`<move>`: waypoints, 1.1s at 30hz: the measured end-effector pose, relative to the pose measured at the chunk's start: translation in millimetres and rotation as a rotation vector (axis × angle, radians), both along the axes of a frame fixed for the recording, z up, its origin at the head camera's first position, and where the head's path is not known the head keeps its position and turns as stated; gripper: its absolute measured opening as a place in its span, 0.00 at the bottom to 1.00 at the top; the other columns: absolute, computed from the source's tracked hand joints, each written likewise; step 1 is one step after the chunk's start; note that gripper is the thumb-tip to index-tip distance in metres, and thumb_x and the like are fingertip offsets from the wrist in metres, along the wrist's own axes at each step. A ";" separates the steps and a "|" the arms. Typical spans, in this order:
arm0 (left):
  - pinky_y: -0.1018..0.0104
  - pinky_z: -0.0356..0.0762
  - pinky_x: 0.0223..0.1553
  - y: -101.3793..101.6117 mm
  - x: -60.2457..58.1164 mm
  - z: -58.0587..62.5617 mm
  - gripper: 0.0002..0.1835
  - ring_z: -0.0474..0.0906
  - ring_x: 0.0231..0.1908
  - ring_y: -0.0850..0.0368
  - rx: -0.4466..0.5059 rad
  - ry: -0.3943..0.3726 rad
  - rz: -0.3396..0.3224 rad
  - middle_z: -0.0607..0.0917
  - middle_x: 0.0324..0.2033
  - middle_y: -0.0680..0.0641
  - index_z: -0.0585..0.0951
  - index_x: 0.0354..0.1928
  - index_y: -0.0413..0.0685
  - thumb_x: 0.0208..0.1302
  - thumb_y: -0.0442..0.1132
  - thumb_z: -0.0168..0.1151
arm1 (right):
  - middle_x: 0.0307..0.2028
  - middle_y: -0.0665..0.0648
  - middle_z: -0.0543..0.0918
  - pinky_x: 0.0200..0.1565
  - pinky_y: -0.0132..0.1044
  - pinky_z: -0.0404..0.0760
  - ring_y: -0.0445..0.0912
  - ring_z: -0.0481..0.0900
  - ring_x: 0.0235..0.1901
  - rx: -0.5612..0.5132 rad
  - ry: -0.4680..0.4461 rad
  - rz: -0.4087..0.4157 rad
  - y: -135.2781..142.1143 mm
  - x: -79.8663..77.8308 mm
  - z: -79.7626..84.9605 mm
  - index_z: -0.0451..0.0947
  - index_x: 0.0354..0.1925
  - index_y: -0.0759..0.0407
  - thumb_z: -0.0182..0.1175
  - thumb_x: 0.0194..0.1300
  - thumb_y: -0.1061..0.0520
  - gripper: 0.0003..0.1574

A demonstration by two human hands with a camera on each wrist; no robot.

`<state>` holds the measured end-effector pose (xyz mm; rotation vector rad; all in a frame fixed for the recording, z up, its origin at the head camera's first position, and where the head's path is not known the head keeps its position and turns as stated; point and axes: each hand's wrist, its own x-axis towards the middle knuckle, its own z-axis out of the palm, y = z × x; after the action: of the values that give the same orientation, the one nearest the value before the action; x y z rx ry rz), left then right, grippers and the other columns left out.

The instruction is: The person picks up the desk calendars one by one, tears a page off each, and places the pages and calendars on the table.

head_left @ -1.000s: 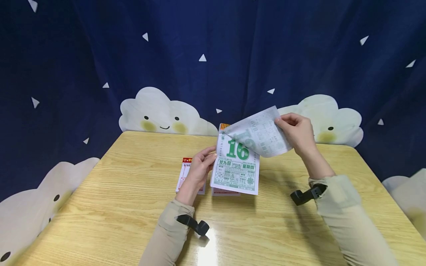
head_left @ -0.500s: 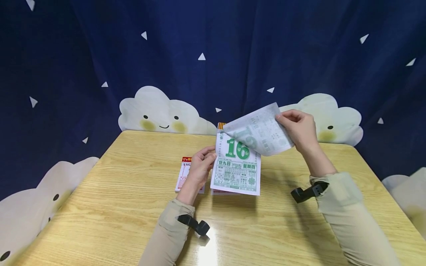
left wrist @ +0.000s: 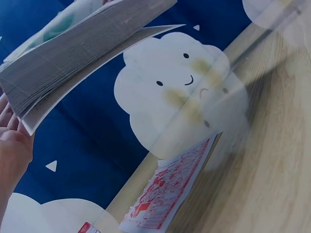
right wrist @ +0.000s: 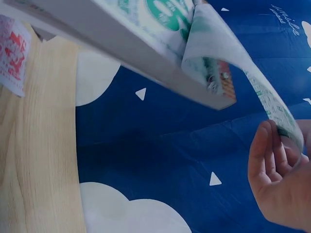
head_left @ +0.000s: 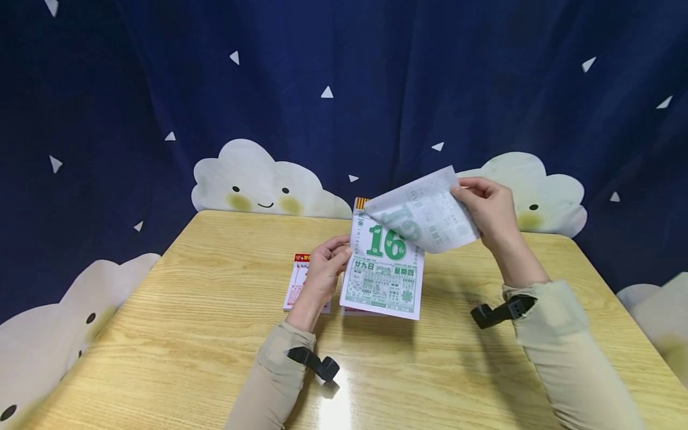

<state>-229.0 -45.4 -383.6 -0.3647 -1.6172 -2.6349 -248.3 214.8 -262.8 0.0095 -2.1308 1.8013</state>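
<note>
A thick tear-off calendar (head_left: 381, 280), its green "16" facing up, is held above the table. My left hand (head_left: 322, 269) grips it by the left edge, and the left wrist view shows the deep stack of pages (left wrist: 73, 58) from the side. Between thumb and fingers of my right hand (head_left: 491, 209) is the top page (head_left: 430, 209), peeled back toward the upper right. That page curls away from the block near its upper left corner; in the right wrist view it stretches from the calendar's top to the right hand (right wrist: 279, 179).
A smaller red-and-white calendar pad (head_left: 297, 283) lies on the wooden table (head_left: 215, 358), partly behind my left hand. Another red-printed pad (head_left: 357, 312) shows under the held calendar's lower edge. A dark blue curtain (head_left: 376, 89) with clouds hangs behind the table.
My right hand and the lifted page have shifted slightly right and up. The calendar has moved slightly too, its lower edge a little nearer me. My left hand keeps its grip.
</note>
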 end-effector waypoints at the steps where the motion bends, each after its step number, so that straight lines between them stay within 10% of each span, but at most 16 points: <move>1: 0.75 0.77 0.28 -0.2 0.0 0.2 0.18 0.79 0.27 0.64 -0.003 0.002 0.000 0.84 0.28 0.54 0.69 0.51 0.22 0.57 0.23 0.49 | 0.21 0.44 0.78 0.21 0.25 0.76 0.36 0.75 0.19 -0.002 0.005 0.012 0.5 0.0 0.1 0.80 0.31 0.51 0.63 0.55 0.57 0.02; 17: 0.77 0.76 0.27 0.0 1.4 -1.6 0.18 0.78 0.27 0.67 -0.081 0.022 0.010 0.83 0.26 0.57 0.69 0.50 0.22 0.56 0.23 0.50 | 0.23 0.40 0.76 0.24 0.26 0.73 0.35 0.73 0.23 0.257 0.064 -0.007 2.2 0.2 10.1 0.78 0.28 0.55 0.65 0.54 0.51 0.09; 33: 0.76 0.75 0.23 -10.2 -1.9 -2.0 0.12 0.79 0.25 0.64 0.050 0.021 0.008 0.84 0.27 0.52 0.76 0.40 0.37 0.56 0.21 0.47 | 0.25 0.45 0.78 0.27 0.23 0.74 0.36 0.75 0.25 -0.084 0.019 0.011 29.1 -0.4 15.1 0.81 0.29 0.53 0.66 0.52 0.56 0.04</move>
<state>-230.9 -55.7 -385.6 -0.3817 -1.5401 -2.6512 -248.7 243.8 -247.7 0.0172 -2.0443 1.8878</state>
